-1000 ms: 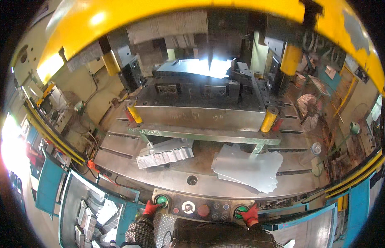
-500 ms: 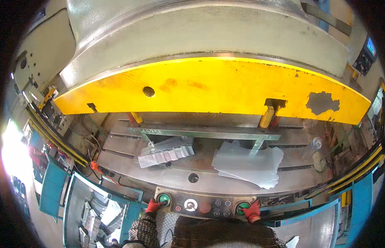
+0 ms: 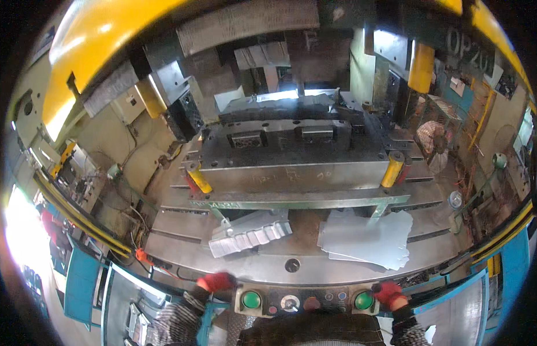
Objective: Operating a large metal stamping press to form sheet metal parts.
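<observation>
Both my hands wear red gloves and are off the control panel (image 3: 326,293) at the press's front edge. My left hand (image 3: 216,281) is just left of the left green button (image 3: 251,300), slightly blurred, fingers loosely extended, holding nothing. To the right of the right green button (image 3: 363,300), my right hand (image 3: 389,294) is also empty, fingers apart. Beyond them, formed grey sheet-metal parts (image 3: 251,233) lie on the press bed at left. A stack of flat sheet-metal blanks (image 3: 366,239) lies at right. Behind stands the lower die (image 3: 291,150), with a shiny sheet piece (image 3: 297,98) further back.
The raised upper die (image 3: 245,29) and yellow ram plate (image 3: 101,34) hang overhead. A green bar (image 3: 303,200) crosses before the lower die. Blue-framed bins (image 3: 110,288) flank me, the left one holding metal parts. Another person (image 3: 433,138) is at the far right, behind the press.
The yellow ram plate has risen, exposing the lower die. Both my hands have left the green buttons and moved outward and upward. The view has shifted slightly.
</observation>
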Demonstrator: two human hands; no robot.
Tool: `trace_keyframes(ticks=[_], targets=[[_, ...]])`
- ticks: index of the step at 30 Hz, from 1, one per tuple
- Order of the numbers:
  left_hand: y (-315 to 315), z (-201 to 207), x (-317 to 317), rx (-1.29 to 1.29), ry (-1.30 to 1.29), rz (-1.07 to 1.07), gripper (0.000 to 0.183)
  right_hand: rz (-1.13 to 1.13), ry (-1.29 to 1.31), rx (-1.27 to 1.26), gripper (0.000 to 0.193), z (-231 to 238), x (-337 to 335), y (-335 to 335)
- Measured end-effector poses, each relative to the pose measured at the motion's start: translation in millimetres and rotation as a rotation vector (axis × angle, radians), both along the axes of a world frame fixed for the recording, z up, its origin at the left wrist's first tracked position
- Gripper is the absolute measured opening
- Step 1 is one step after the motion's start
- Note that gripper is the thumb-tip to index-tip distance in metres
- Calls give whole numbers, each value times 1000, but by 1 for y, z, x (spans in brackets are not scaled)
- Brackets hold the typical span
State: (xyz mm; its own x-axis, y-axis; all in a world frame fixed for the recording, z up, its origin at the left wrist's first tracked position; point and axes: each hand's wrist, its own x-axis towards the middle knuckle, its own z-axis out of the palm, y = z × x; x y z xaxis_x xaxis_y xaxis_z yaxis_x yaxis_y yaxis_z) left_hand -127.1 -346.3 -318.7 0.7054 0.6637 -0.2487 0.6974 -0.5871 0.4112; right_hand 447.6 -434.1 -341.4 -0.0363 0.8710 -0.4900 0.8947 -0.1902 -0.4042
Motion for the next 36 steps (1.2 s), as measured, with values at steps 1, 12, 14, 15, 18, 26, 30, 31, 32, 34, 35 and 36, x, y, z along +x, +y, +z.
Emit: trace_keyframes(ticks=[1,12,14,15,18,26,30,31,32,34,35,36], targets=[[32,75,40,-181,-168,192,33,-93,118,245,58,35,-2,2],[302,317,188,1134,-228,-4,73,78,-539,494,101,52,-37,87],[329,313,201,1153,-234,-107,61,0,-505,456,97,43,-47,84],[339,310,198,1136,-231,-110,61,-8,-501,468,97,40,-51,81],[333,306,218,856,-406,25,33,36,-604,443,97,28,-36,68],[257,346,156,1023,-402,155,32,181,-533,336,100,40,-22,68],[157,323,75,796,-400,252,32,352,-506,340,101,78,3,83],[130,314,48,482,-463,428,34,369,-451,329,101,84,10,89],[104,306,34,459,-408,425,35,398,-395,364,92,95,11,94],[66,283,22,342,-355,487,37,474,-482,359,85,100,19,99],[51,273,19,262,-338,560,36,543,-563,361,78,104,19,104],[40,261,14,199,-367,615,35,542,-616,347,66,117,11,108]])
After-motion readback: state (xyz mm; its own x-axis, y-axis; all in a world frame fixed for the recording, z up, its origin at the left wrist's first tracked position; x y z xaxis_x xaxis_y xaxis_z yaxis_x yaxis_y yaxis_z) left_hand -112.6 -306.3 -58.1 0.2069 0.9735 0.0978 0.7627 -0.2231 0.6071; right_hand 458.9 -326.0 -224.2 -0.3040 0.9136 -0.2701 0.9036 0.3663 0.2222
